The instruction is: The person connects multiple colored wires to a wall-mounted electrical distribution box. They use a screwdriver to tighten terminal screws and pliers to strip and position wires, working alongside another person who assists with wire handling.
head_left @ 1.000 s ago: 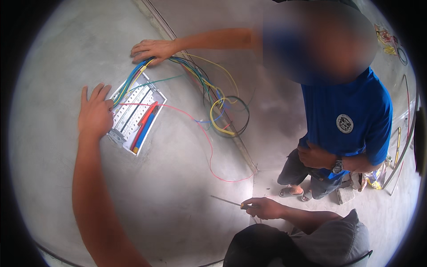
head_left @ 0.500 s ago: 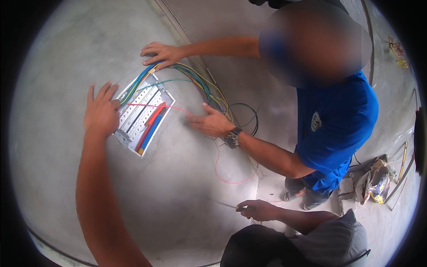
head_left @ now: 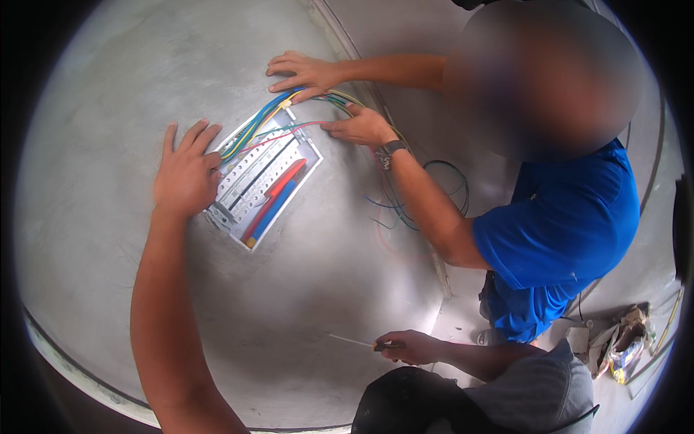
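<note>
My left hand (head_left: 186, 173) lies with fingers spread at the left edge of a recessed white electrical panel (head_left: 311, 163), its thumb by a bundle of coloured wires (head_left: 253, 134). Inside the panel are perforated strips and long red (head_left: 289, 173) and blue (head_left: 271, 213) pieces. Lower down, my right hand (head_left: 408, 347) grips a screwdriver (head_left: 379, 346) with a thin shaft pointing left. A co-worker's upper hand (head_left: 303, 76) rests on the wires above the panel; their lower hand (head_left: 361, 126) has its fingers at the wires by the panel's right corner.
The co-worker (head_left: 549, 231) in a blue shirt stands at the right. The panel is set in a concrete wall (head_left: 101, 181). Loose wires (head_left: 448, 189) hang beside it. A torn bag (head_left: 625, 347) and a block (head_left: 577, 340) lie at the lower right.
The co-worker's lower hand has risen from their waist to the wires at the panel. The view has shifted, putting the panel further right. My hands hold much the same positions.
</note>
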`<state>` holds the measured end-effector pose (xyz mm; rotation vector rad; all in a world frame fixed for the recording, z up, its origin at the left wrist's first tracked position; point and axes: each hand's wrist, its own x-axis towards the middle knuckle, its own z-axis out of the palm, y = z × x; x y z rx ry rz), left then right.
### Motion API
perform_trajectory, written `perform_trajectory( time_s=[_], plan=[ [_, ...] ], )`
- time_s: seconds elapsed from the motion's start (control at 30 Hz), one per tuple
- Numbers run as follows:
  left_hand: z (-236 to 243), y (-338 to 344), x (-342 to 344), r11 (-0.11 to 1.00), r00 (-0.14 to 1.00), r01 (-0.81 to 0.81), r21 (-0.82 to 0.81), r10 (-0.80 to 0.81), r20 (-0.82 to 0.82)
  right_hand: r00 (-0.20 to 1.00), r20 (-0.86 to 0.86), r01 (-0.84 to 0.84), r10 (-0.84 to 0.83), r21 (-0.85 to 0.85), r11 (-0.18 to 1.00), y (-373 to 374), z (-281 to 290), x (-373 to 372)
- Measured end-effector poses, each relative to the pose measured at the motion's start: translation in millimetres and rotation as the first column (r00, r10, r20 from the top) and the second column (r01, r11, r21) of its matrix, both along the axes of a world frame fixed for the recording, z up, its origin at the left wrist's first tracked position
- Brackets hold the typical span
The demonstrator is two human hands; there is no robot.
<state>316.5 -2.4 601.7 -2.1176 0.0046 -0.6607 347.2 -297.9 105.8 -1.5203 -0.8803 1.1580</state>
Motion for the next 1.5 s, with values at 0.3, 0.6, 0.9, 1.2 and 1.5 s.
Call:
perform_trajectory(
  time_s=[0.3, 0.6, 0.9, 1.2, 1.5],
  plan=[
    [-2, -1, 2, 0.999, 0.999, -0.035, 0.033, 0.034, 0.009, 0.965, -0.259, 0.117, 0.030, 0.532, 0.839, 30, 60, 52],
    [-3, -3, 5, 0.984, 0.986, -0.169, 0.047, 0.170, -0.002, 0.986, -0.166, 0.104, 0.017, 0.688, 0.719, 49, 109, 61],
    [-4, 9, 6, 0.988, 0.992, -0.128, 0.086, 0.128, 0.007, 0.954, 0.063, 0.123, -0.292, 0.808, 0.577, 39, 206, 86],
    [-1, 3, 1, 0.980, 0.984, -0.169, 0.103, 0.173, -0.033, 0.929, 0.046, 0.143, -0.367, 0.869, 0.473, 51, 242, 89],
    [3, -2, 2, 0.969, 0.972, -0.206, 0.136, 0.219, -0.091, 0.960, -0.016, 0.159, -0.281, 0.853, 0.496, 79, 208, 102]
  ],
)
